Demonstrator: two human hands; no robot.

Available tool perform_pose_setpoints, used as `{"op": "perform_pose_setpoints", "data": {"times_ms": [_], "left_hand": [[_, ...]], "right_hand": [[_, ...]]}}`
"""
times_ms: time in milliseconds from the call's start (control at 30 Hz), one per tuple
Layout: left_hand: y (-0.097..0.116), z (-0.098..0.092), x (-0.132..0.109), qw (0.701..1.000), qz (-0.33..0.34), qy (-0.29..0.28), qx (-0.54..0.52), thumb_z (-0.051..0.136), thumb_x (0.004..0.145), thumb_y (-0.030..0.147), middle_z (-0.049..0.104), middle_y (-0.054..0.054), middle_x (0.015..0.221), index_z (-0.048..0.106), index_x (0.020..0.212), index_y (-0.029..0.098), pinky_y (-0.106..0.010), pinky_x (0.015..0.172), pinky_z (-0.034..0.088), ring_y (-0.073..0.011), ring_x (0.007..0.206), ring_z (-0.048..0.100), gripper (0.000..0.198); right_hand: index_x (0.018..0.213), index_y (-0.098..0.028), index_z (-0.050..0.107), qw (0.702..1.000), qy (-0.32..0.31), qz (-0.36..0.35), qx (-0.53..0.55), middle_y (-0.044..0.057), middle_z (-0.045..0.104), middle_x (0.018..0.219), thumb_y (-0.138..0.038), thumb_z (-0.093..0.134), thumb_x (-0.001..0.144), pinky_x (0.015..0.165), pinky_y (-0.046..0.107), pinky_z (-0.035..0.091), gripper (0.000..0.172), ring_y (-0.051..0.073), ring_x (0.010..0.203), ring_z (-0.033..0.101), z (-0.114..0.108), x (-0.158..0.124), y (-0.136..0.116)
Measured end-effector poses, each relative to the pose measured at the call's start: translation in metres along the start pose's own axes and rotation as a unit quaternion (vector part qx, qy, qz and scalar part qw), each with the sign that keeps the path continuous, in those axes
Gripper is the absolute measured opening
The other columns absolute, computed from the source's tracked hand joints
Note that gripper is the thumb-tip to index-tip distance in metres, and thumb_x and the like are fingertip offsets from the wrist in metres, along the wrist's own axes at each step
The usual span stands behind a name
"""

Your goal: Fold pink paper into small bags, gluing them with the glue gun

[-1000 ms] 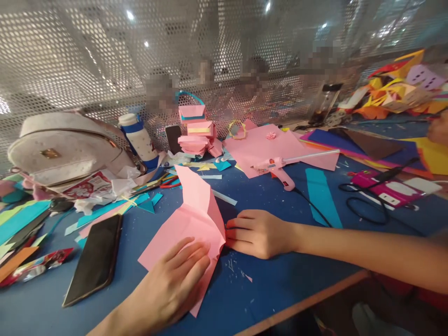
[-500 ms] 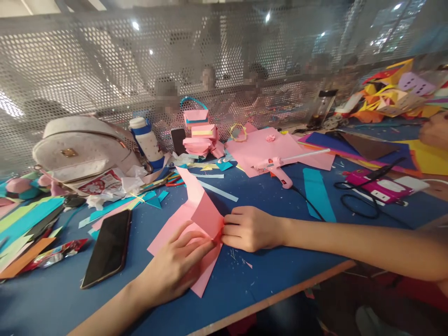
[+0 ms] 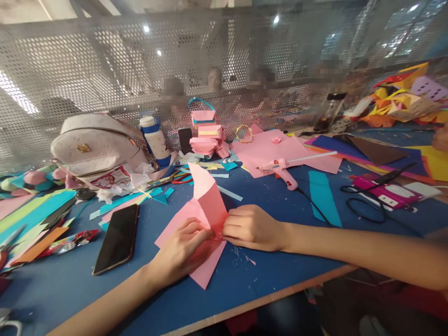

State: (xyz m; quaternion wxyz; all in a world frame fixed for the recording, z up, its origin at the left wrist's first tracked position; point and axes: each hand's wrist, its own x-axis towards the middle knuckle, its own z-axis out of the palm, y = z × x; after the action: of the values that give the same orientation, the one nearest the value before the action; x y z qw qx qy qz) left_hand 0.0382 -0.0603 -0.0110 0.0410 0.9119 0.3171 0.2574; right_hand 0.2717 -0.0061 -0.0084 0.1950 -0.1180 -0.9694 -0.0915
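A folded piece of pink paper [image 3: 210,203] lies on the blue table in front of me, with one flap standing upright. My left hand [image 3: 185,245] rests over its lower left part, fingers curled and pinching near the fold. On the right side, my right hand [image 3: 252,228] closes its fingers on the paper's edge at the base of the upright flap. The fingertips of both hands nearly meet there. Beyond my right hand lies a pink glue gun [image 3: 282,170] with a clear glue stick in its back.
A phone [image 3: 117,240] lies left of my left hand. Behind are a backpack [image 3: 94,144], a bottle [image 3: 156,142], pink paper boxes [image 3: 208,137] and pink sheets [image 3: 259,149]. A magenta power strip [image 3: 387,191] with cords sits right. Scissors [image 3: 10,240] and paper strips lie left.
The view has shifted slightly left, so things appear further right. The pink paper's flap stands more upright, and my left hand's fingers are drawn in closer to the fold.
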Motion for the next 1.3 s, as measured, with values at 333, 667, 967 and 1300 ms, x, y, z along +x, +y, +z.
{"op": "perform_pose_setpoints", "data": {"times_ms": [333, 667, 967, 1300], "left_hand": [[-0.017, -0.006, -0.010, 0.992, 0.108, -0.067, 0.025, 0.049, 0.093, 0.014, 0.069, -0.010, 0.114, 0.056, 0.127, 0.018, -0.040, 0.092, 0.048, -0.0195, 0.101, 0.059, 0.035], [-0.012, -0.008, -0.016, 0.989, 0.097, -0.017, 0.109, 0.054, 0.089, 0.010, 0.074, -0.001, 0.104, 0.063, 0.115, 0.021, -0.046, 0.097, 0.042, -0.0184, 0.092, 0.059, 0.030], [-0.012, -0.007, -0.027, 0.995, 0.044, -0.082, 0.043, 0.044, 0.094, 0.013, 0.063, -0.007, 0.126, 0.052, 0.132, 0.023, -0.041, 0.096, 0.044, -0.0213, 0.108, 0.054, 0.040], [-0.002, -0.014, -0.034, 0.980, -0.045, -0.180, -0.070, 0.036, 0.096, 0.015, 0.049, -0.009, 0.131, 0.026, 0.149, 0.029, -0.041, 0.101, 0.041, -0.0231, 0.118, 0.046, 0.056]], "right_hand": [[0.080, -0.017, 0.059, 0.991, 0.009, 0.099, 0.092, -0.001, 0.063, 0.077, -0.019, 0.054, 0.088, 0.059, 0.024, 0.034, 0.009, 0.011, 0.068, 0.053, 0.000, 0.008, -0.005], [0.084, -0.018, 0.064, 0.998, -0.001, 0.052, 0.020, 0.000, 0.064, 0.078, -0.026, 0.047, 0.097, 0.059, 0.027, 0.031, 0.022, 0.013, 0.074, 0.055, 0.007, 0.000, -0.009], [0.078, -0.020, 0.063, 0.968, -0.003, 0.188, 0.164, -0.003, 0.067, 0.081, -0.023, 0.063, 0.088, 0.065, 0.023, 0.038, 0.010, 0.011, 0.077, 0.061, 0.001, 0.006, -0.009], [0.085, -0.021, 0.064, 0.968, -0.017, 0.201, 0.152, -0.001, 0.068, 0.086, -0.025, 0.061, 0.089, 0.067, 0.024, 0.040, 0.007, 0.013, 0.080, 0.062, -0.001, 0.007, -0.017]]}}
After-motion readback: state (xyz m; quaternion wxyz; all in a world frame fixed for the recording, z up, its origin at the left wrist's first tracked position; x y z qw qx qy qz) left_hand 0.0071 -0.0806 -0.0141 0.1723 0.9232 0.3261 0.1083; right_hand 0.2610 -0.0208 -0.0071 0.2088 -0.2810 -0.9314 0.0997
